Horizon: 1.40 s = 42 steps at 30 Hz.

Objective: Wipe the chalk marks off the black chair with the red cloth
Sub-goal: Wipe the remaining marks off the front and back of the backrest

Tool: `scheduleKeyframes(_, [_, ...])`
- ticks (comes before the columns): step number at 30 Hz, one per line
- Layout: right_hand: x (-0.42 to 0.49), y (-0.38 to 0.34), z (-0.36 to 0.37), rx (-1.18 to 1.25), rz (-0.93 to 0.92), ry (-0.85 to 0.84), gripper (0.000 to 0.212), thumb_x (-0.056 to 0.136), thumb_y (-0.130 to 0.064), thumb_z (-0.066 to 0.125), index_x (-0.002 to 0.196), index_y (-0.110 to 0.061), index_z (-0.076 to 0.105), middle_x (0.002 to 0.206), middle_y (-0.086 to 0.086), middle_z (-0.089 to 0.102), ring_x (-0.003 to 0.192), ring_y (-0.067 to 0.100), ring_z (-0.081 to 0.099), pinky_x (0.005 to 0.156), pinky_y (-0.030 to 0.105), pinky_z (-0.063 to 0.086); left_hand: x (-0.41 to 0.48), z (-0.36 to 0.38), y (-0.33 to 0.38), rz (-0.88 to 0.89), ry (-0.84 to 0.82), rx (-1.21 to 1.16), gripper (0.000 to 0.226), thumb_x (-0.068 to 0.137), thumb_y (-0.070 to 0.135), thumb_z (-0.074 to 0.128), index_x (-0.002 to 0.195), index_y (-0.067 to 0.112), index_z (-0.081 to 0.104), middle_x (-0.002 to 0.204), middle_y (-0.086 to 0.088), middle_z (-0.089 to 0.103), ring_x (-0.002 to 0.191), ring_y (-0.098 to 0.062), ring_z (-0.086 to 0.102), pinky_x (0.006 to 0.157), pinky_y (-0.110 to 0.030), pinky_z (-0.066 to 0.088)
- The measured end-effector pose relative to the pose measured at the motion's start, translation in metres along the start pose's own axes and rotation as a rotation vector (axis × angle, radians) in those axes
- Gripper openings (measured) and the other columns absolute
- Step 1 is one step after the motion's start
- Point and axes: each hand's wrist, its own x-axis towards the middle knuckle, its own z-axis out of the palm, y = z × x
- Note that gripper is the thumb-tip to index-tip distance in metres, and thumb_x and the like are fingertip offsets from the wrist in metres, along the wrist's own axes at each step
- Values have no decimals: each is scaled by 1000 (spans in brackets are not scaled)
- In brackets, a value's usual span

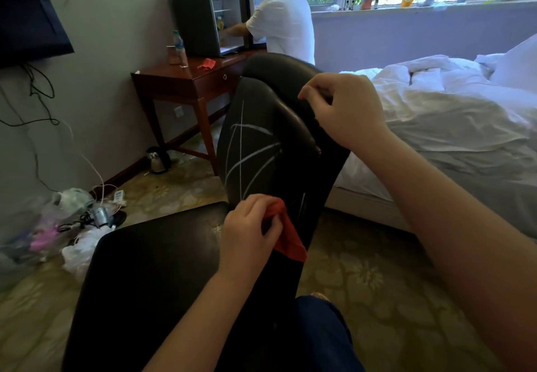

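Note:
The black chair (pixel 151 270) stands in front of me, its backrest rising toward the middle of the view. White chalk marks (pixel 247 150) cross the front of the backrest in several long strokes. My left hand (pixel 250 232) grips the red cloth (pixel 286 232) low on the backrest, just below the marks, and a corner of the cloth hangs down. My right hand (pixel 343 107) sits at the top edge of the backrest with its fingers curled over the rim.
A wooden desk (pixel 186 80) with a mini fridge (pixel 206 16), bottles and another red cloth (pixel 207 64) stands behind the chair, where a person in white (pixel 282 22) works. An unmade bed (pixel 450 115) is on the right. A kettle (pixel 157 159), bags and cables litter the floor left.

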Motion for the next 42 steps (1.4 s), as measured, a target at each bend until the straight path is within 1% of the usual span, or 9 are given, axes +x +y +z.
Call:
scheduleKeyframes(3, [0,-3,2,15,7,-6,22,96,-28,56,99,-21,77,73,-4,65,71,18,58,71,26,44,6,-11,4,-3,2,3,17,85,15,70,102,18,71,98,12,63,89,-2,59,79,-27,53])
scheduleKeyframes(8, [0,-4,3,27,9,32,21,94,-29,57,95,-22,77,77,3,72,74,21,62,70,29,45,48,-25,45,44,133,-126,22,89,22,68,111,17,68,105,8,65,98,0,59,88,-13,47])
scheduleKeyframes(11, [-1,-5,3,32,-3,38,21,95,-28,57,94,-20,77,76,0,72,70,15,59,68,26,41,69,-14,65,71,121,-93,21,90,22,69,110,15,70,104,5,67,96,-5,61,85,-14,46])
scheduleKeyframes(17, [0,0,0,60,-4,47,24,93,-31,56,92,-21,77,61,-9,59,69,21,65,72,34,50,79,-4,71,66,139,-69,15,88,24,69,98,13,73,95,2,67,85,-8,61,76,-19,46])
scheduleKeyframes(21, [-2,1,3,69,-9,45,23,92,-30,57,91,-21,77,58,-13,51,70,25,67,73,35,50,65,-6,54,84,49,-71,16,87,19,70,101,12,71,100,2,65,91,-8,59,81,-19,47])
scheduleKeyframes(25, [-1,0,1,67,-8,38,21,93,-29,58,93,-22,77,60,-14,51,70,23,67,75,32,50,5,-3,10,-58,-47,-11,18,86,20,68,103,17,69,104,11,62,96,-4,60,85,-23,52])
scheduleKeyframes(30, [0,-3,1,79,-3,36,22,94,-30,56,93,-22,77,63,-11,56,73,23,68,77,35,52,-13,-15,-7,-198,-168,48,19,87,20,72,105,19,72,100,15,61,90,0,59,80,-8,47])
scheduleKeyframes(39, [-4,-7,1,65,-31,54,23,92,-30,56,91,-20,77,55,-16,47,66,22,65,70,33,50,64,-17,61,32,34,-141,22,86,19,72,108,18,67,106,8,62,97,-3,57,86,-13,46])
scheduleKeyframes(42, [-2,-3,-1,63,-14,54,22,92,-29,57,91,-20,77,54,-16,47,65,21,66,69,33,51,50,2,45,-13,42,-180,17,88,21,68,105,17,68,104,9,60,98,-6,56,89,-22,47])
